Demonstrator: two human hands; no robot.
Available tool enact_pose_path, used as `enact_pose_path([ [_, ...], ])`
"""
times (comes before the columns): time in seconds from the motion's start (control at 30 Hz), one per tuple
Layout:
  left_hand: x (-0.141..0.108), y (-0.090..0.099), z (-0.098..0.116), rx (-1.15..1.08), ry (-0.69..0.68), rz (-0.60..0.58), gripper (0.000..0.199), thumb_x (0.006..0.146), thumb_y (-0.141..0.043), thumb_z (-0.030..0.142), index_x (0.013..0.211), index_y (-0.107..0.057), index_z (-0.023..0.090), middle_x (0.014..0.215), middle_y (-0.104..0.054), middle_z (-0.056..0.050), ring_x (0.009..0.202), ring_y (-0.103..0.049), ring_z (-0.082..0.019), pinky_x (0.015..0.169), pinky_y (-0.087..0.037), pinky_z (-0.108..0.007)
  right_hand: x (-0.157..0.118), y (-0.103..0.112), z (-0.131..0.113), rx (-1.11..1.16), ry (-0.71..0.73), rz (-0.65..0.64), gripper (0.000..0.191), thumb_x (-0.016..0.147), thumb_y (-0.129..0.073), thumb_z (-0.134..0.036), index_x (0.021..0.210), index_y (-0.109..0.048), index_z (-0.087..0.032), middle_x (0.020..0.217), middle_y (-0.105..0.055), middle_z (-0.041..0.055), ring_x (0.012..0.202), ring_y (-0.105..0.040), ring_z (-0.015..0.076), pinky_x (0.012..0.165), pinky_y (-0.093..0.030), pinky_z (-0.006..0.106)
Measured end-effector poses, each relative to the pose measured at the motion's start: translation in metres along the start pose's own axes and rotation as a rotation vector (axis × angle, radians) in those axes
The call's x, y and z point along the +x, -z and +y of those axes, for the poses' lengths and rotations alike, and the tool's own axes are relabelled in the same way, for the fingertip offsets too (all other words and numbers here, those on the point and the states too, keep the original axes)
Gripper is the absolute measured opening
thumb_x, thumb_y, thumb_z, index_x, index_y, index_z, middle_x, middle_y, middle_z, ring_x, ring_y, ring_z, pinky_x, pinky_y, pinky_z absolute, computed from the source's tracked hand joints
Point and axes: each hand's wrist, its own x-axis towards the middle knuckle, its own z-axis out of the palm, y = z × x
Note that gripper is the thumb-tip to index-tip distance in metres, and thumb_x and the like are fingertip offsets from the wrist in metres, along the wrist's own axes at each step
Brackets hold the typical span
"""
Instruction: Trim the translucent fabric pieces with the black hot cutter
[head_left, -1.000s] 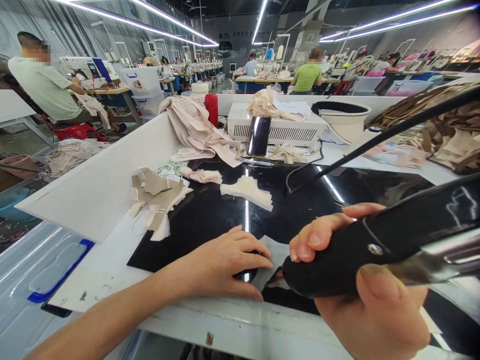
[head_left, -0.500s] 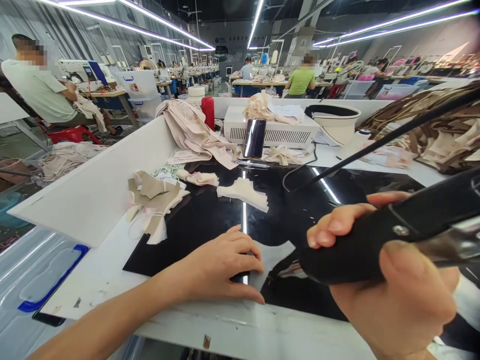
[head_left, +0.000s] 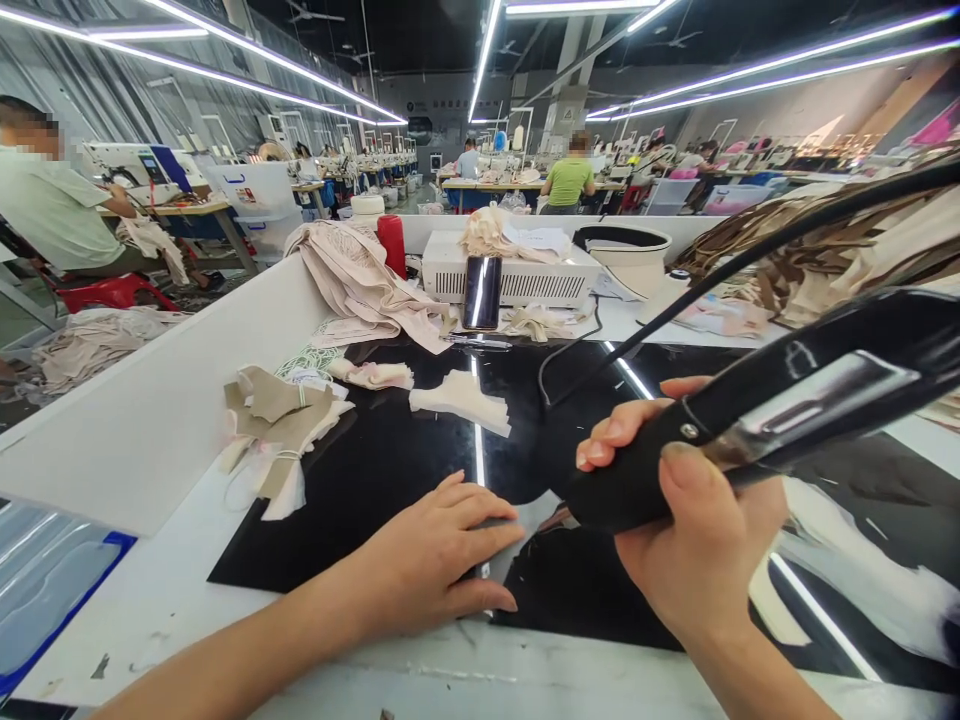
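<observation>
My left hand [head_left: 457, 545] lies on a thin translucent white piece [head_left: 534, 515] with its fingers spread, pressing it to the glossy black board [head_left: 337, 540]. My right hand [head_left: 697, 520] is wrapped round a black handheld tool [head_left: 630, 485] with a metal lever and a cable. The tool's tip touches or nearly touches the right edge of the piece; the exact contact is hard to see. Beyond my left hand lies a cream fabric stack [head_left: 465, 398]. Bundled beige pieces [head_left: 277, 410] are at the left.
A phone [head_left: 481, 292] leans against a vented white box [head_left: 525, 280]. A red spool [head_left: 391, 246] and draped pink fabric [head_left: 352, 280] stand behind the board. Brown fabric strips are piled at the right. A low white partition [head_left: 150, 430] borders the left. People sit farther back.
The view has shifted right. My right hand and the tool have moved left, closer to my left hand, and white fabric pieces at the lower right have come into fuller view.
</observation>
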Motion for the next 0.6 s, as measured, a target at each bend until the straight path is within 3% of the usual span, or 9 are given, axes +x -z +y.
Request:
enact_pose_path([
  [0.6,-0.001,-0.0016,-0.0003,0.015,-0.003,0.022,0.052,0.1,-0.071,0.047,0.145,-0.062,0.022,0.141,-0.067,-0.012,0.134,-0.061,-0.03,0.127,-0.032,-0.061,-0.0008,0.0055,0.0078,0.003,0.014,0.008,0.035,0.085,-0.084,-0.035,0.113,-0.065,-0.026,0.08,-0.068,-0.0037,0.064,-0.064,0.0148,0.063,-0.057,0.03],
])
